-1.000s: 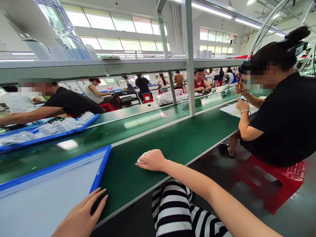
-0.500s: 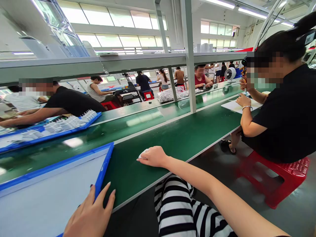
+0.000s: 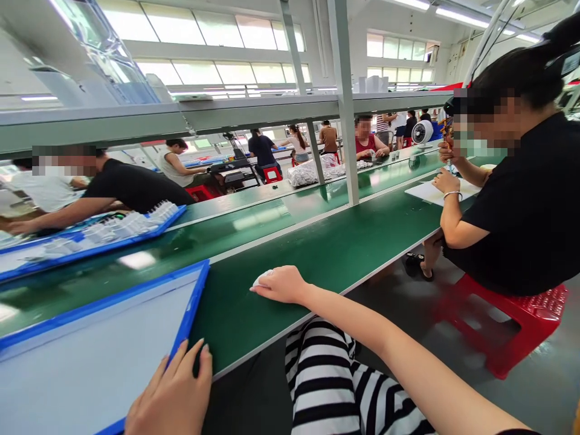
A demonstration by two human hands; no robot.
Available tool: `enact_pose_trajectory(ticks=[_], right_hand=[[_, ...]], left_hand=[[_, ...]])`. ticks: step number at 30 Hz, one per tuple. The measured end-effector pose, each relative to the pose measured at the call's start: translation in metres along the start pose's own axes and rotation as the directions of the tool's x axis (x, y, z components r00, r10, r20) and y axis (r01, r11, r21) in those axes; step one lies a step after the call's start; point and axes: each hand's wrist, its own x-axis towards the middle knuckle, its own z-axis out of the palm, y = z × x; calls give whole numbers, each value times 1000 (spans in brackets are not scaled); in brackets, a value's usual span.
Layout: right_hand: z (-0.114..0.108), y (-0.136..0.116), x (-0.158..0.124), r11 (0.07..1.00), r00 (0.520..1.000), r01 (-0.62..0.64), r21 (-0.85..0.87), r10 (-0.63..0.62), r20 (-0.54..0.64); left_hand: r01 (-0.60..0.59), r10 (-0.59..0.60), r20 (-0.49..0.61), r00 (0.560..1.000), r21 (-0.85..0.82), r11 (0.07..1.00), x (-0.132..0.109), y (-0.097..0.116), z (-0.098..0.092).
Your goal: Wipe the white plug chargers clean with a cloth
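Note:
My right hand [image 3: 281,284] is closed over a small white cloth [image 3: 263,278] and presses it against the green tabletop [image 3: 235,314]. Only the cloth's edge shows past my fingers. At the lower left, my left hand [image 3: 174,389] is open, its fingers stretched out by the right rim of a blue-edged tray [image 3: 193,305]. Those fingertips reach the rim and the front edge of the table; whether they press on the rim I cannot tell. The tray's pale inner surface faces up.
A second blue tray [image 3: 158,232] with several white parts lies across the belt, near a person in black. On the right, a co-worker [image 3: 530,199] sits on a red stool [image 3: 512,326]. A metal post [image 3: 347,121] rises from the bench under a shelf.
My left hand has shifted slightly right, its fingers drawing closer together. My right hand has moved a little up and left with the white cloth.

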Motion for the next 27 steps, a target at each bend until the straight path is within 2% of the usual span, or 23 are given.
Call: enact_pose_trajectory(ticks=[3, 6, 12, 17, 22, 24, 27], right_hand=[[3, 1, 0, 1000, 1000, 14, 17, -14, -12], [6, 2, 0, 999, 999, 31, 26, -31, -14], [5, 3, 1, 998, 999, 43, 42, -42, -15], [2, 2, 1, 997, 999, 53, 53, -53, -13], [2, 1, 1, 998, 999, 47, 48, -47, -13], [2, 0, 2, 998, 999, 36, 46, -35, -21], [1, 0, 2, 999, 999, -25, 20, 26, -40]], left_hand=[[5, 4, -70, 998, 133, 991, -2, 14, -7], [-5, 22, -87, 996, 185, 983, -4, 19, -9], [-18, 28, -48, 998, 201, 980, -6, 17, -8], [-1, 11, -59, 998, 178, 984, -5, 17, -7], [63, -58, -95, 994, 51, 997, -4, 28, -11], [68, -74, -115, 991, -55, 996, -3, 40, -11], [16, -31, -60, 998, -229, 973, 1, 66, -6]])
